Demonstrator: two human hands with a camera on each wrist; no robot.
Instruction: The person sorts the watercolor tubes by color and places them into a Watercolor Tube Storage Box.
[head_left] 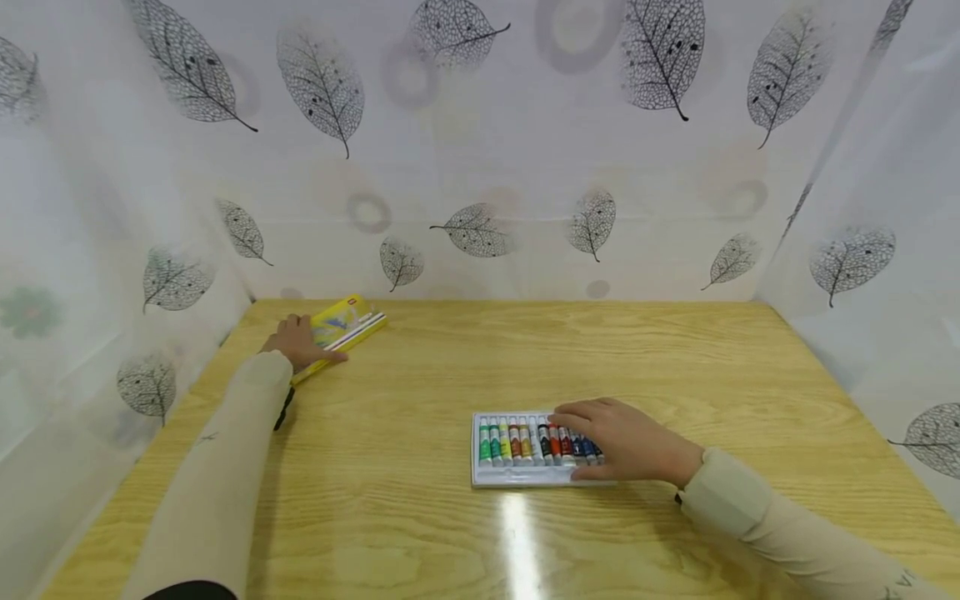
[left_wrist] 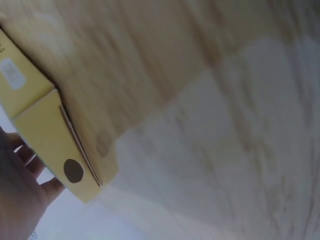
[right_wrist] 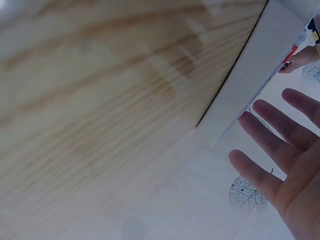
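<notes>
At the far left of the table, my left hand (head_left: pixel 295 343) rests across a yellow box of colored pencils (head_left: pixel 341 321), its thumb stretched along the near side. The left wrist view shows the box's end (left_wrist: pixel 47 135) with a round hole, the hand (left_wrist: pixel 20 195) beside it with loosely spread fingers. Right of center lies a white tray of paint tubes (head_left: pixel 525 475) in many colors. My right hand (head_left: pixel 626 442) is over its right end, hiding some tubes. In the right wrist view, that hand (right_wrist: pixel 295 160) has straight, spread fingers beside the tray's white side (right_wrist: pixel 240 75).
The wood-grain table (head_left: pixel 405 517) reflects a bright strip of light in front of the tray. White sheeting (head_left: pixel 480 125) printed with dark leaves stands along the back and both sides of the table. Bare wood lies between the pencil box and the tray.
</notes>
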